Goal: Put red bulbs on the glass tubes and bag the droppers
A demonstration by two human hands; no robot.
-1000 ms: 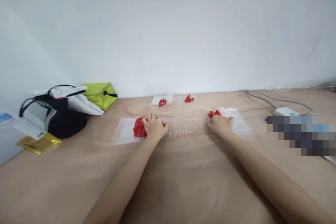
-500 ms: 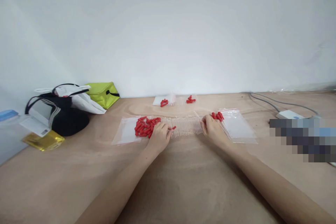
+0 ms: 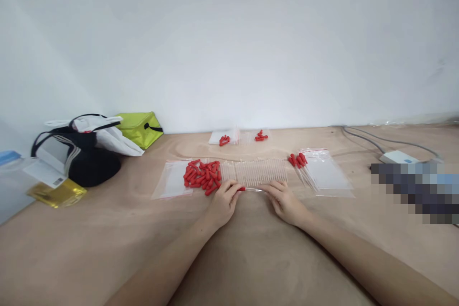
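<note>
Now, lower centre: red cap (image 3: 242, 189) pinched by left hand (image 3: 225, 202), clear tube (image 3: 253, 190) by right hand (image 3: 285, 203), both grips closed; loose red caps (image 3: 203, 175) heaped left of centre.

Red bulb (image 3: 242, 189) and clear tube (image 3: 254, 190) align crosswise.

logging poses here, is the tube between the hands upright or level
Level: the tube runs sideways from the red cap at the left hand to the right hand.
</note>
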